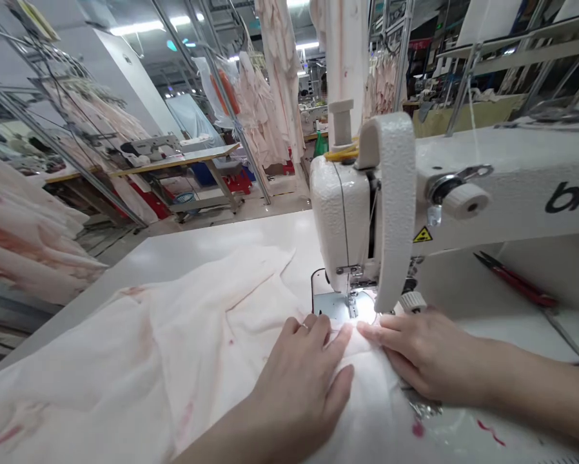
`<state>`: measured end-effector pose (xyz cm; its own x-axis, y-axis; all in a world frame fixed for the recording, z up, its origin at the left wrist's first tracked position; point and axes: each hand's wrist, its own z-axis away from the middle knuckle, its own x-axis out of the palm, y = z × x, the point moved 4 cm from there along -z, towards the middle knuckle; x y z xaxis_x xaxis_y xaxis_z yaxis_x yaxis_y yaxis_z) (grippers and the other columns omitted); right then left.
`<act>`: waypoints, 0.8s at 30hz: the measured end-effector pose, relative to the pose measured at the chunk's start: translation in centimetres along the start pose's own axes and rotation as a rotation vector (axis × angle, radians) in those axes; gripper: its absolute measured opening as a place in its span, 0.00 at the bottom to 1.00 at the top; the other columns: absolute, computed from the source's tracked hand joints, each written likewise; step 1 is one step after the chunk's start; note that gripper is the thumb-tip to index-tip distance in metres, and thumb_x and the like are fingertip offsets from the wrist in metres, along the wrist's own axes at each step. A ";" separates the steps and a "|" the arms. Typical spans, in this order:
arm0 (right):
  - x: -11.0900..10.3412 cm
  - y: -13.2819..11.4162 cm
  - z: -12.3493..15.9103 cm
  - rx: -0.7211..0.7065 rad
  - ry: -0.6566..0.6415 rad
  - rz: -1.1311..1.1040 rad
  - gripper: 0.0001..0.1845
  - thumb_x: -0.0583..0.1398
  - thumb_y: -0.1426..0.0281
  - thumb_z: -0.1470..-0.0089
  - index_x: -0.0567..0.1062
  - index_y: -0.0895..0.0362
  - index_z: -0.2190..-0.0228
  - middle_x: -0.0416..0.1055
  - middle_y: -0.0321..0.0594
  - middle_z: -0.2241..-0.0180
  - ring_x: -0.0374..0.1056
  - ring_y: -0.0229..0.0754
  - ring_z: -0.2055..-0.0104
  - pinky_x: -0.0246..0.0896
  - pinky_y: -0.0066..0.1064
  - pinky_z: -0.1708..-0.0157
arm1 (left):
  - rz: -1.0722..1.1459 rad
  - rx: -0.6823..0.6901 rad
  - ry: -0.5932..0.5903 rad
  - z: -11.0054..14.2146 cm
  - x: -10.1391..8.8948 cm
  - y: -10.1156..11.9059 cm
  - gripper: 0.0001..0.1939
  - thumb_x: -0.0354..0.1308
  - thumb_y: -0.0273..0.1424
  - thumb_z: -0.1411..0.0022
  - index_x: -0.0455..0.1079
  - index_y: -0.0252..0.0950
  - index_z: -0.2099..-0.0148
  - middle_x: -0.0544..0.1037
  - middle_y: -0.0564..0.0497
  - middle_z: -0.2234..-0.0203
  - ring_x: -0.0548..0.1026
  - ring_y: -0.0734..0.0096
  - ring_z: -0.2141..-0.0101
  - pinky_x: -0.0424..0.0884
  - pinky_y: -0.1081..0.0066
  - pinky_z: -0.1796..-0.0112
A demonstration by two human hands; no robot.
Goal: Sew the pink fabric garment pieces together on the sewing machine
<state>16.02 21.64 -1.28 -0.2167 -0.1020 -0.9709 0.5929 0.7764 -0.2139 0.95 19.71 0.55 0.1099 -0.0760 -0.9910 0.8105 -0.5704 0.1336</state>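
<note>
A pale pink fabric with reddish blotches spreads over the white sewing table and runs up to the presser foot of a white sewing machine. My left hand lies on it just left of the needle area, fingers stretched forward and thumb apart. A ring is on one of its fingers. From the right, my right hand closes on the cloth's edge beside the foot, its fingers bunched together. Both index fingertips nearly meet in front of the foot. The right palm is hidden.
Dark-tipped scissors with red handles lie under the machine arm. A red thread scrap rests at the front right. Pale garments hang from metal rails behind, and more cloth hangs at left. Another sewing table stands beyond.
</note>
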 end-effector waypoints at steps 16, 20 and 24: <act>-0.1 0.2 -0.5 0.017 0.150 0.078 0.16 0.49 0.75 0.53 0.74 0.59 0.67 0.71 0.43 0.78 0.64 0.41 0.81 0.54 0.32 0.80 | -0.030 0.206 0.263 -1.2 0.9 -1.6 0.19 0.46 0.31 0.43 0.63 0.31 0.50 0.65 0.44 0.70 0.61 0.61 0.70 0.59 0.59 0.69; 0.4 0.4 -0.5 0.040 0.168 0.056 0.19 0.50 0.76 0.55 0.72 0.59 0.61 0.72 0.45 0.74 0.66 0.41 0.78 0.58 0.30 0.78 | -0.016 0.223 0.276 -1.5 1.5 -2.2 0.20 0.45 0.32 0.43 0.64 0.31 0.50 0.66 0.44 0.70 0.61 0.61 0.70 0.58 0.59 0.69; 1.6 0.9 -0.2 0.050 0.207 0.029 0.18 0.51 0.75 0.55 0.72 0.59 0.61 0.73 0.45 0.72 0.67 0.41 0.77 0.59 0.30 0.78 | -0.051 0.236 0.303 -1.7 1.9 -2.4 0.20 0.45 0.34 0.43 0.65 0.30 0.51 0.66 0.43 0.71 0.62 0.60 0.69 0.57 0.59 0.69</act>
<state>16.06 22.28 -2.97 -0.3502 0.0539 -0.9351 0.6376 0.7451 -0.1958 0.21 22.35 -1.70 0.2667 0.1827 -0.9463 0.6686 -0.7423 0.0451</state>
